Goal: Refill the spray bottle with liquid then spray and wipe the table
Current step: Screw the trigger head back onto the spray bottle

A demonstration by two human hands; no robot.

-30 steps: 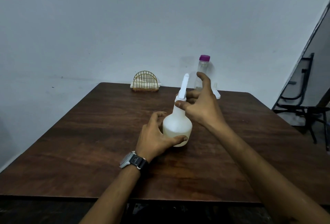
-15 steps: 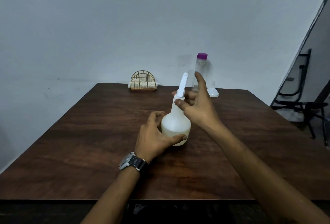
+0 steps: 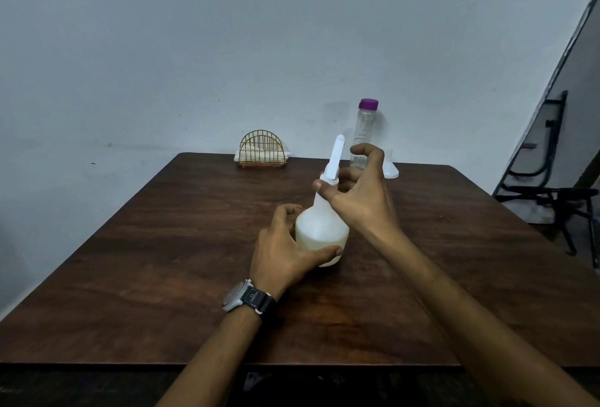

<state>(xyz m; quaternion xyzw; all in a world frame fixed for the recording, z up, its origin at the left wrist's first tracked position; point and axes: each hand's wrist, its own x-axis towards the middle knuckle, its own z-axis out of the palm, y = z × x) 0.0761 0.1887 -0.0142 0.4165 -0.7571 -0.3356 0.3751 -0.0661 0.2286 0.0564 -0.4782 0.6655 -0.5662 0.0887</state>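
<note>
My left grip (image 3: 285,254) clasps the spray bottle (image 3: 321,228), upright mid-tabletop (image 3: 162,260); my right grip (image 3: 360,198) pinches its nozzle collar (image 3: 329,178). Judging this a collar twist, I'd brace the body firmly and turn level, spilling nothing.

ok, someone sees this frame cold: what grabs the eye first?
The white spray bottle stands mid-way across the dark wooden table. The left hand grips its round body and the right hand pinches its neck below the nozzle. Behind, at the far edge by the wall, stand a clear bottle with a purple cap, a white funnel beside it, and a gold wire napkin holder further left.
</note>
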